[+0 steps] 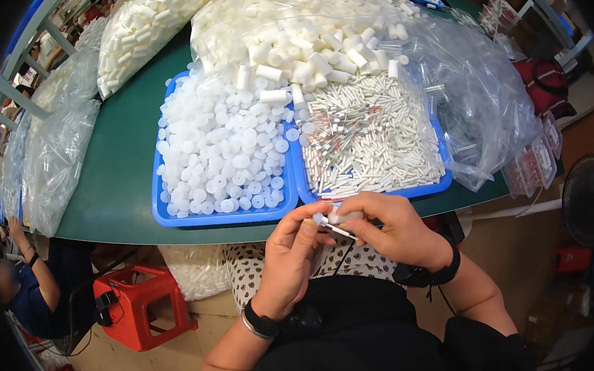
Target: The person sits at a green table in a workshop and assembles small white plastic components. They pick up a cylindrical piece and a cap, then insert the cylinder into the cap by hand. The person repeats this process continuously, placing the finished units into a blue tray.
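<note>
Left hand (288, 256) pinches a translucent disc (319, 219), right hand (399, 230) a stubby whitish cylinder (348, 217), near a slim white stick (343, 233).

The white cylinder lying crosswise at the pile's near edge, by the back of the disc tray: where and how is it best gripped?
Probably pinch the white cylinder round its middle, from above and the near side. It lies on its side, left to right, so its long sides suit a pinch; other cylinders crowd behind it, while loose white discs lie in front.
</note>
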Tool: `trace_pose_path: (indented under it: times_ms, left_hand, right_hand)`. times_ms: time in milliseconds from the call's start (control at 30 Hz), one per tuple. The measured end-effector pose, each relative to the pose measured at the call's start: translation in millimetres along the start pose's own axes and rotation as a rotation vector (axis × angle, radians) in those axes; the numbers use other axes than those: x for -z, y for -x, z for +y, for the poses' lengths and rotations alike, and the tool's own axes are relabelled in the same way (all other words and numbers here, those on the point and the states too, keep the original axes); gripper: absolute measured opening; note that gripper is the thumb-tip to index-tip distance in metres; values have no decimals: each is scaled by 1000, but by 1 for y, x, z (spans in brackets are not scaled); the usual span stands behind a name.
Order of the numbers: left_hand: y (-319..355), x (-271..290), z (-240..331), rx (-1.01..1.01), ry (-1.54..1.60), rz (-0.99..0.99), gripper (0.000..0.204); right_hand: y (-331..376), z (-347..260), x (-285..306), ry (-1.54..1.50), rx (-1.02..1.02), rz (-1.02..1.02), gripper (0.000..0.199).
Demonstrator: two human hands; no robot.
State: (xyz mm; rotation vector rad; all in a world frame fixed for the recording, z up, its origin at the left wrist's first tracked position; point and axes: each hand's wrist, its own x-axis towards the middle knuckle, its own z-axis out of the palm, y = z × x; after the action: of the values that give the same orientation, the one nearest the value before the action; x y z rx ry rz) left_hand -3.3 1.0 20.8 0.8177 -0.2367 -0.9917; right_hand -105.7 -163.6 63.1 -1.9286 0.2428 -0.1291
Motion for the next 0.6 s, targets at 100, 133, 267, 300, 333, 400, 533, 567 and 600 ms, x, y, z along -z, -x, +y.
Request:
trace_pose_path:
  times_ms: [100, 133, 267, 300, 333, 400, 533, 567, 600]
  left_hand:
    - [1, 5, -5, 29, 86, 45, 31]
    - [1, 5, -7, 33, 92, 59, 30]
    - [3, 1, -9, -81, -142, 95, 28]
    - [2, 3, -9, -107, -217, 88, 28]
    - [2, 7, -9, -129, -291, 81, 29]
    - [3, 8, -8, -127, -370, 73, 31]
    - [2, -1, -7, 0, -261, 7, 34]
    - [2, -5, -6, 4, -281, -17, 35]
    - [3, -8, -5, 7, -302, -40, 36]
  right_hand:
    - [-1, 9, -7, 204, 184, 1, 21]
    - [-1, 10, -9, 291, 250, 0, 20]
    - [2, 5, -16, -47, 48, 34, 21]
    - [1, 5, -15, -205, -26, 18, 20]
    - [1, 6, -13, -368, -102, 2, 20]
    - [2, 7, -9, -527, -160, -36, 16]
    - [6, 7, -3, -498, -245, -130, 11]
    - [7, 6, 1, -422, -218, -138, 11]
    - [8, 5, 5, -346, -192, -147, 12]
